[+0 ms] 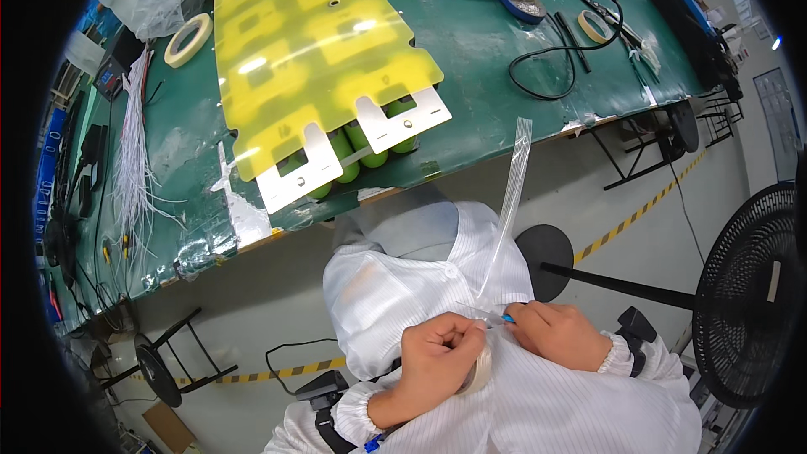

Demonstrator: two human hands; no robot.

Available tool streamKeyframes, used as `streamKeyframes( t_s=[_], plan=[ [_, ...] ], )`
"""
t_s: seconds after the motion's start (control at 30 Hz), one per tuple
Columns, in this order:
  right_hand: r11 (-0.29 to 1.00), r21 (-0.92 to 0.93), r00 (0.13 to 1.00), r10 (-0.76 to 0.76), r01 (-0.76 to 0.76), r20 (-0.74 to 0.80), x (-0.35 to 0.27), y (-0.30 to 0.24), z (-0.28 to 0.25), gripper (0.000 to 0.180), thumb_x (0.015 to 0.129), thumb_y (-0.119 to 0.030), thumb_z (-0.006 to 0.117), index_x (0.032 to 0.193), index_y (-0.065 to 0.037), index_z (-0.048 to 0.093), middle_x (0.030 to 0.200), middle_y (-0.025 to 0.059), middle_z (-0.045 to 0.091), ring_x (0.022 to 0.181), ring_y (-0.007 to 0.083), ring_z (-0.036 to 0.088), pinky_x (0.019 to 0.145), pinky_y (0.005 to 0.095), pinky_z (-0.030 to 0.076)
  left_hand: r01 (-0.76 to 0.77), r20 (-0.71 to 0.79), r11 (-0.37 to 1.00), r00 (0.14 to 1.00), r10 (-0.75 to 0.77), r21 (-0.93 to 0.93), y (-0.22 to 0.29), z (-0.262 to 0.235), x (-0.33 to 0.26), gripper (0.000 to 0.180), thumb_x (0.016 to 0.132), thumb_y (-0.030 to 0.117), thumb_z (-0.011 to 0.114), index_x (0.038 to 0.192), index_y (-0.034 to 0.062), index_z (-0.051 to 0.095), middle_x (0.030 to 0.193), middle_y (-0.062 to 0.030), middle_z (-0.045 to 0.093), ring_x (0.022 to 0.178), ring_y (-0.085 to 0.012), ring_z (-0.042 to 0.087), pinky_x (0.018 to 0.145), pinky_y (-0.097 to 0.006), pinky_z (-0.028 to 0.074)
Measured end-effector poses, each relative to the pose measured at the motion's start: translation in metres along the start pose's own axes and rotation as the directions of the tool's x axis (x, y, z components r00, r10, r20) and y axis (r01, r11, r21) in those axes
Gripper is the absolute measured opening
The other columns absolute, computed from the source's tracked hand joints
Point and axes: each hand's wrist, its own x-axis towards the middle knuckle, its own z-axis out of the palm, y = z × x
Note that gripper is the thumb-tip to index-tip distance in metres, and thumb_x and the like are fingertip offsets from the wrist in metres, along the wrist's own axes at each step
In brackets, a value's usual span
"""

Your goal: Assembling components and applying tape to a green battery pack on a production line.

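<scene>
Hands low at my lap, left hand grip closed on clear tape roll, right hand pinched shut on tape strip running glossy toward green desk, yellow film-covered battery pack there.

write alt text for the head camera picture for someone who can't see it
The left hand holds a roll of clear tape while the right hand pulls a strip from it. Beyond, a yellow-covered battery pack lies on a green bench.
</scene>
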Motion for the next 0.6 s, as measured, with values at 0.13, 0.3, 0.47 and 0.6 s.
streamKeyframes(
  t_s=[0.13, 0.3, 0.47, 0.6],
  plan=[
    [1.0, -0.016, 0.999, -0.015, 0.015, 0.033, 0.007, -0.003, -0.004, 0.023, 0.088, -0.013, 0.064, 0.105, -0.001, 0.054, 0.078, 0.0087, 0.059, 0.063, 0.024, 0.065, 0.054, 0.0328, 0.052, 0.036, 0.01, 0.998, 0.999, -0.035, -0.049, 0.002, -0.001, -0.001, 0.012, 0.089, 0.004, 0.067, 0.08, -0.0044, 0.067, 0.059, 0.0042, 0.058, 0.053, 0.0015, 0.045, 0.046, -0.019, 0.032],
    [0.997, -0.078, 0.998, -0.023, 0.028, 0.064, 0.014, -0.006, -0.009, 0.02, 0.09, -0.013, 0.061, 0.105, -0.001, 0.054, 0.077, 0.0083, 0.059, 0.059, 0.0236, 0.064, 0.051, 0.0326, 0.052, -0.045, 0.031, 0.998, 0.999, 0.043, 0.05, -0.002, 0.001, 0.002, 0.011, 0.089, 0.003, 0.067, 0.081, -0.0046, 0.067, 0.06, 0.0029, 0.06, 0.052, 0.0011, 0.046, 0.046, -0.018, 0.033],
    [0.992, -0.124, 0.996, 0.047, -0.038, 0.074, 0.004, -0.007, -0.012, 0.016, 0.092, -0.012, 0.058, 0.103, -0.001, 0.055, 0.071, 0.0076, 0.056, 0.058, 0.0231, 0.064, 0.051, 0.0332, 0.052, -0.04, 0.045, 0.998, 0.998, 0.037, 0.052, -0.003, 0.0, 0.001, 0.011, 0.089, 0.003, 0.068, 0.081, -0.0047, 0.068, 0.063, 0.0018, 0.061, 0.052, 0.0008, 0.048, 0.045, -0.018, 0.033],
    [0.997, -0.062, 0.998, 0.04, -0.036, 0.058, -0.004, -0.007, -0.011, 0.019, 0.09, -0.014, 0.061, 0.102, -0.001, 0.057, 0.073, 0.0089, 0.059, 0.059, 0.0233, 0.065, 0.05, 0.0333, 0.052, -0.016, 0.035, 0.999, 0.999, 0.015, 0.047, -0.003, -0.001, 0.0, 0.01, 0.089, 0.004, 0.068, 0.082, -0.0046, 0.068, 0.063, 0.002, 0.062, 0.053, 0.0006, 0.048, 0.046, -0.018, 0.034]
  ],
)
